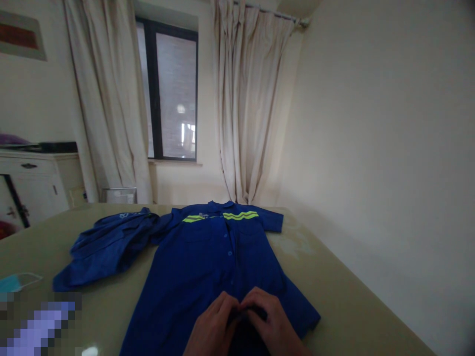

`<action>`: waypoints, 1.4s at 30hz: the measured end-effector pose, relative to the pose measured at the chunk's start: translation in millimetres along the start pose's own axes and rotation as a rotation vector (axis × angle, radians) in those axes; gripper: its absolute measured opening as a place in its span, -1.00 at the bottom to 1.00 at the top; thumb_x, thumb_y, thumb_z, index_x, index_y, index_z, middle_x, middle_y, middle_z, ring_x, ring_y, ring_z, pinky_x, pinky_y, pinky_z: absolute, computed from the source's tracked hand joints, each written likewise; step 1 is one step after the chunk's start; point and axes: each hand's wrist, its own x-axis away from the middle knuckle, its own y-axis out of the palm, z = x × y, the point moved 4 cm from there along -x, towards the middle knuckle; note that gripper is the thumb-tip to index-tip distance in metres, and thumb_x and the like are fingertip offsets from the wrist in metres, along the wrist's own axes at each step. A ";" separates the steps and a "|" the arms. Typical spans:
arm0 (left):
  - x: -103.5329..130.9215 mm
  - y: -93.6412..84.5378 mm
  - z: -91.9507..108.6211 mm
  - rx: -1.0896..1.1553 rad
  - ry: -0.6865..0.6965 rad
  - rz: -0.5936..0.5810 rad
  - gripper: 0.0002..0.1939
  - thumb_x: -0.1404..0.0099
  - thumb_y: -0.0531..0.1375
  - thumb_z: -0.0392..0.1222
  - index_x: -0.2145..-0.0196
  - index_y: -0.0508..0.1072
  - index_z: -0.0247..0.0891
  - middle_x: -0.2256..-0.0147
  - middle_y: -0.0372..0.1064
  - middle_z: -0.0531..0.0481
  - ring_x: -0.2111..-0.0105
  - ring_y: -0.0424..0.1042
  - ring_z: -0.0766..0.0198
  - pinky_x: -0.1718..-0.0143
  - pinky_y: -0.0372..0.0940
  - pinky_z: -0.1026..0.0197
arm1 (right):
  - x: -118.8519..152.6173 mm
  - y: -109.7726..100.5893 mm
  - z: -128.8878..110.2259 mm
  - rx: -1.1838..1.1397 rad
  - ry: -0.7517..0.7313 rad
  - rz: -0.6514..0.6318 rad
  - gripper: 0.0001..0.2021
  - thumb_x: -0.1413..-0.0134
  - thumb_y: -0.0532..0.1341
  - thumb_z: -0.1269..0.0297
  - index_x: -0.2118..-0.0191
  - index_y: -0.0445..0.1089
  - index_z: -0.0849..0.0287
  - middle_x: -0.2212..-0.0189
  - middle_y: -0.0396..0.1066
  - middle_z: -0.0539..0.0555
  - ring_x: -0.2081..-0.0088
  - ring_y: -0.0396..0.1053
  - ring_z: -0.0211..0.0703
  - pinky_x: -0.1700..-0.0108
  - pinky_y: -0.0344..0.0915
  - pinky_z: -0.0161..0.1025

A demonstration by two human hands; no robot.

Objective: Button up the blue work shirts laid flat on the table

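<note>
A blue short-sleeved work shirt point(185, 277) with yellow-green reflective stripes lies face up on the table, its collar at the far end. Its front is partly open between the buttons. Low on the front placket, my left hand point(217, 319) and my right hand point(269, 316) meet with fingertips close together. Both hands pinch the shirt's front edges, raising a small dark fold of cloth between them. Whether a button is under the fingers is hidden.
A crumpled blue garment point(107, 247) lies left of the shirt, touching its sleeve. A light-blue face mask point(11, 283) is at the table's left, near a pixelated patch. The greenish tabletop point(356, 306) meets the wall on the right. Curtains and a window stand behind.
</note>
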 end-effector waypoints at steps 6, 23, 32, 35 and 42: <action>-2.9 3.1 -4.2 0.184 -0.217 -0.079 -0.91 -0.43 0.10 -0.21 0.21 0.41 -0.14 0.27 0.50 0.05 0.25 0.49 0.27 0.18 0.32 0.29 | 2.1 -0.2 0.5 0.014 -0.058 0.003 -0.85 -0.27 0.20 0.34 0.21 0.55 0.10 0.26 0.52 0.07 0.19 0.48 -0.12 0.10 0.33 -0.24; -9.5 -4.7 -4.2 0.494 -0.346 -0.133 -0.85 -0.31 0.24 -0.24 0.16 0.53 -0.17 0.24 0.57 0.04 0.20 0.51 0.23 0.14 0.33 0.24 | 2.1 1.6 -0.4 0.007 0.034 0.060 -0.95 -0.19 0.31 0.28 0.29 0.52 0.09 0.30 0.53 0.04 0.22 0.48 -0.10 0.13 0.33 -0.25; -11.3 -18.0 5.3 0.179 -0.137 -0.198 -0.74 -0.41 0.15 -0.34 0.07 0.55 -0.06 0.20 0.55 0.08 0.20 0.53 0.27 0.14 0.35 0.27 | 0.3 2.4 3.2 -0.015 0.185 0.047 -0.87 -0.20 0.27 0.21 0.31 0.52 0.11 0.42 0.50 -0.01 0.31 0.41 -0.14 0.26 0.25 -0.28; -11.3 -19.8 9.9 0.050 -0.049 -0.188 -0.73 -0.41 0.14 -0.36 0.06 0.52 -0.06 0.21 0.52 0.07 0.20 0.51 0.27 0.14 0.35 0.27 | -0.1 1.9 7.9 -0.055 0.197 0.042 -0.86 -0.16 0.30 0.18 0.32 0.50 0.12 0.43 0.46 -0.02 0.34 0.36 -0.17 0.28 0.23 -0.28; -16.3 -15.7 9.7 0.038 -0.038 -0.160 -0.81 -0.43 0.10 -0.34 0.22 0.50 -0.14 0.19 0.44 0.02 0.21 0.46 0.27 0.15 0.33 0.28 | -3.5 1.9 17.4 -0.176 0.228 0.041 -0.75 -0.08 0.36 0.05 0.34 0.43 0.13 0.50 0.32 -0.06 0.40 0.27 -0.21 0.33 0.19 -0.30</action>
